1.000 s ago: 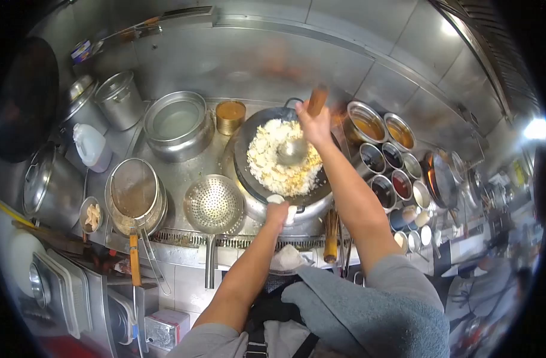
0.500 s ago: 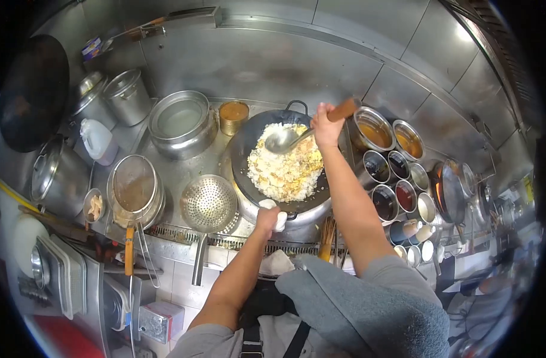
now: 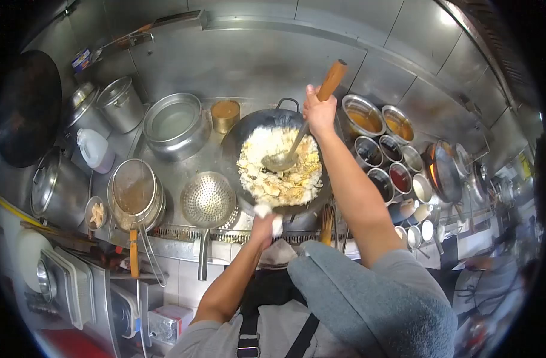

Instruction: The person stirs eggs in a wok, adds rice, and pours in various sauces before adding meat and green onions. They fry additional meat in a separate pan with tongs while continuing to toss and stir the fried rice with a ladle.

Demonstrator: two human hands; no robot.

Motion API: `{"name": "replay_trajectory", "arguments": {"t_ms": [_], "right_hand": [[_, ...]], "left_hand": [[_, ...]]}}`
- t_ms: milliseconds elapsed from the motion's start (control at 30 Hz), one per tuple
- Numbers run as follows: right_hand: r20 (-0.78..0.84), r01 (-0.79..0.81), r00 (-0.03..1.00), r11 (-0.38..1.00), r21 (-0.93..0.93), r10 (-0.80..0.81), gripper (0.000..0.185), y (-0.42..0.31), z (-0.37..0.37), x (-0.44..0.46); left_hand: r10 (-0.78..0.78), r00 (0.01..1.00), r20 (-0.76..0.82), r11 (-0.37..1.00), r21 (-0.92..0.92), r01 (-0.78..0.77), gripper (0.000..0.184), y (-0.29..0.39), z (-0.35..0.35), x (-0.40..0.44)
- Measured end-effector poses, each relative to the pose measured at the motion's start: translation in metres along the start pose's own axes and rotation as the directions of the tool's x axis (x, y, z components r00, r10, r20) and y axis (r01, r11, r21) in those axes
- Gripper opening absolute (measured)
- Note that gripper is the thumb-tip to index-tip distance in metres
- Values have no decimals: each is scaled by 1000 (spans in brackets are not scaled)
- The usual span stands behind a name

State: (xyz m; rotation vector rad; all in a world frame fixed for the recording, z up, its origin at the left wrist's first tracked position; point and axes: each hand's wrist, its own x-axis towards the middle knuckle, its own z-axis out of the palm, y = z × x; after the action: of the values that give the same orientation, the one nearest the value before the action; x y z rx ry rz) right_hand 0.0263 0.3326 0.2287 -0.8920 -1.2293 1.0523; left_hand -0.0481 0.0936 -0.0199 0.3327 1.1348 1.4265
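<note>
Rice with egg [image 3: 288, 188] fills the middle of a dark wok [image 3: 230, 146] on the stove. My right hand [image 3: 320, 113] grips the wooden handle of a ladle [image 3: 279, 161], whose metal bowl is down in the rice. At the wok's near edge, my left hand [image 3: 262, 230] is closed around a folded white cloth [image 3: 277, 225]. Whether the wok's near handle lies inside that cloth is hidden. The far loop handle of the wok stands free at the back.
Left of the wok are a perforated strainer [image 3: 208, 200], a pot of liquid [image 3: 150, 134], a tin [image 3: 225, 122] and a mesh sieve [image 3: 134, 191]. Several sauce containers [image 3: 368, 152] crowd the right side. A bamboo brush [image 3: 326, 230] stands near the front edge.
The ladle has swung more upright, and its bowl has gone down into the rice. The rice is more spread and browner in places. The wok appears tilted or shifted slightly.
</note>
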Motion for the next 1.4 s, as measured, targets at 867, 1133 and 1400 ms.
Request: {"name": "replay_trajectory", "arguments": {"t_ms": [867, 1133, 1400], "right_hand": [[99, 289, 957, 936, -203, -274, 29, -8, 36, 0], [663, 353, 743, 895, -271, -92, 41, -80, 64, 11], [170, 355, 932, 902, -247, -320, 31, 30, 34, 18]], "left_hand": [[-119, 991, 58, 991, 64, 115, 17, 3, -15, 19], [-128, 989, -70, 984, -130, 118, 8, 24, 11, 13], [-227, 968, 105, 972, -43, 233, 45, 13, -27, 43]]}}
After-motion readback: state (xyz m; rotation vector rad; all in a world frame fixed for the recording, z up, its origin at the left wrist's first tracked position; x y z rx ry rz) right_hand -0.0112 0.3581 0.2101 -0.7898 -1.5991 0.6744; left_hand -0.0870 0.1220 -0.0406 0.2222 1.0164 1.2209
